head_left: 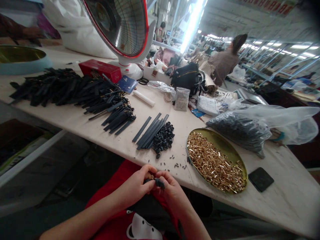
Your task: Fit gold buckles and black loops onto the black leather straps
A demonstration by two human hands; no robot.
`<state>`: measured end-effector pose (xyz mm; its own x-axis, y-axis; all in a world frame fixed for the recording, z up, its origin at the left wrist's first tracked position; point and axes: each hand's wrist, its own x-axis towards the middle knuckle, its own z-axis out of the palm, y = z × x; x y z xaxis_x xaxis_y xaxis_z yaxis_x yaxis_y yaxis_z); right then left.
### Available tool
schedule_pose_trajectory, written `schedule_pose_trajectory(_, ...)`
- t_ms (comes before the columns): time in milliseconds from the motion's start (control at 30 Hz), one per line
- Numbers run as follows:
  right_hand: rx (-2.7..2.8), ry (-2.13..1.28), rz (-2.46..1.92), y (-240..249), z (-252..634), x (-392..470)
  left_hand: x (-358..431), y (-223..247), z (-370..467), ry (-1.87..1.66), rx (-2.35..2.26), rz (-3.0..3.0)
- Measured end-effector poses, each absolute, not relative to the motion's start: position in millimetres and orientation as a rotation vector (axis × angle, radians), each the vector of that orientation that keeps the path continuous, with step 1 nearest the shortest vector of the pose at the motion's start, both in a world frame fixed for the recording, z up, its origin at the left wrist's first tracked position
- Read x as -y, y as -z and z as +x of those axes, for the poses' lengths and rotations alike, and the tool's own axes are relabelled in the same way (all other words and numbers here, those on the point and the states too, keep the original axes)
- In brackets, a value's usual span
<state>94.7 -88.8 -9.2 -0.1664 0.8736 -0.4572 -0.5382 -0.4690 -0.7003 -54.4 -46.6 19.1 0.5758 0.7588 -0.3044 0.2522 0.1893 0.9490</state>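
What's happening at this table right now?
A seated person is working a small dark strip between the fingers of both hands, the left hand and right hand close together just off the table's near edge. Beyond them lie flat black strips beside a heap of small black loops. To the right, a round tray holds many gold-coloured metal pieces; to the left is a large pile of dark straps.

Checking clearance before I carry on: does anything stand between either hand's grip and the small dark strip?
Nothing visible does. The left hand and right hand both have fingers on the dark strip, in front of the table; those fingers hide part of it.
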Motion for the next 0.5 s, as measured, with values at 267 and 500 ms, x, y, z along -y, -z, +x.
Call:
schedule_pose_trajectory(267, 0.328, -2.031, -0.957, 29.8, 100.2, 83.5, 32.0, -7.1, -58.7, -0.231, -1.235, 1.602)
schedule_pose_trajectory(500, 0.269, -1.905, -0.877, 25.4, 93.2, 78.8, 28.9, -9.0, -52.7, -0.293, -1.085, 1.194)
